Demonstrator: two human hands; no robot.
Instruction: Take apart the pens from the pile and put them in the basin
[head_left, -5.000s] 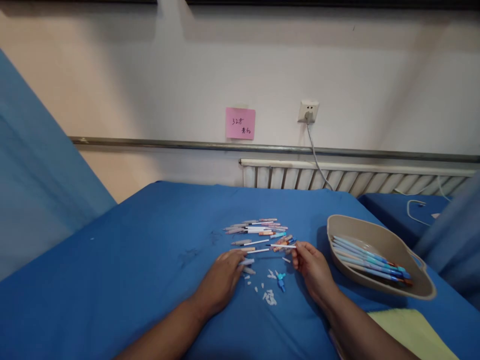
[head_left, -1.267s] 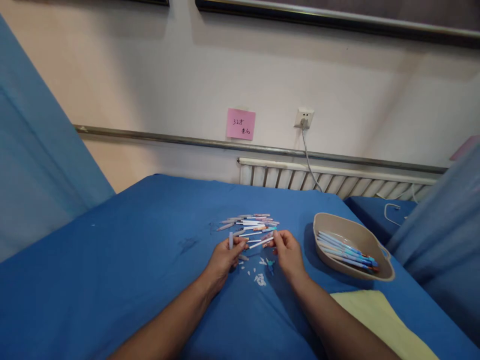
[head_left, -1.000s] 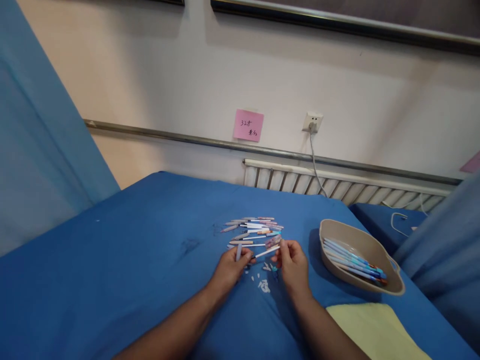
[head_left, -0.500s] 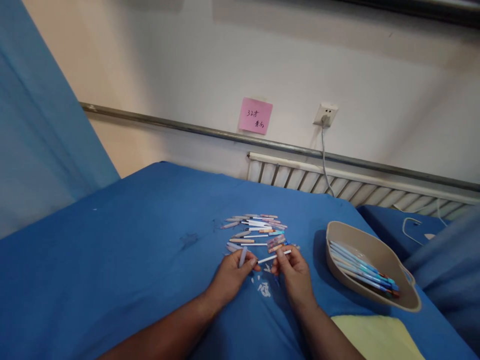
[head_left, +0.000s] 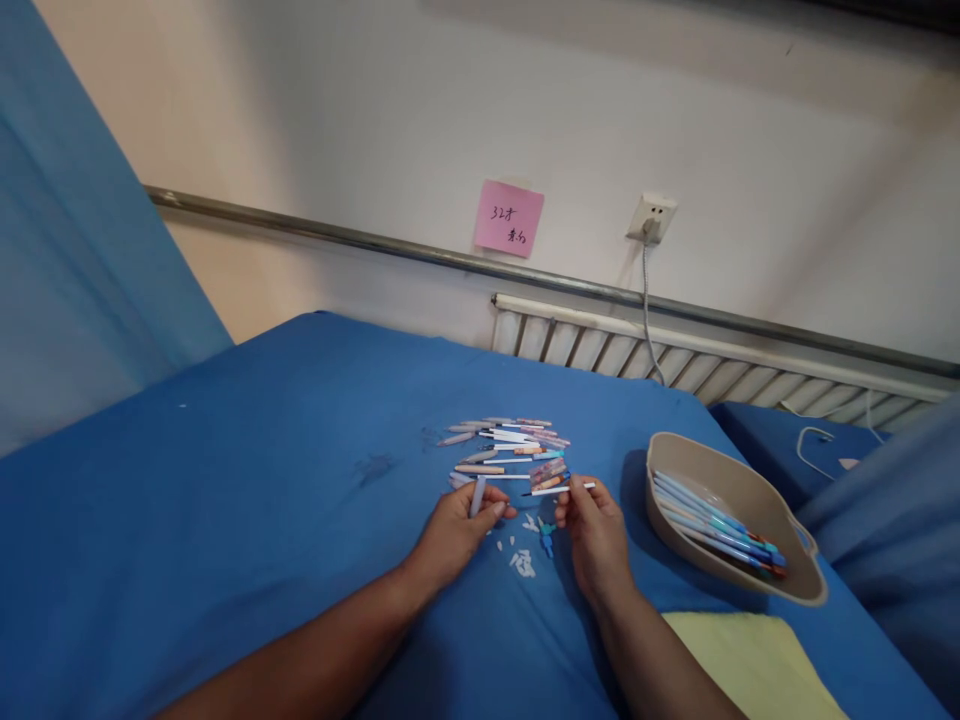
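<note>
Your left hand [head_left: 454,530] curls round a pale-lilac plastic tube [head_left: 478,496], your right hand [head_left: 598,537] pinches a thin, dark-tipped white plastic rod [head_left: 546,491] (handling loose parts, seemingly, which calls next for steadiness), above the blue cloth-covered worktop [head_left: 300,450].

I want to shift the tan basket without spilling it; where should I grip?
Probably by the handle at the right-hand end of the tan basket, coming from the right: it has an opening to hook into. The pens lie loose along the basket's near side, so gripping the opposite rim as well would likely help keep it level.
</note>
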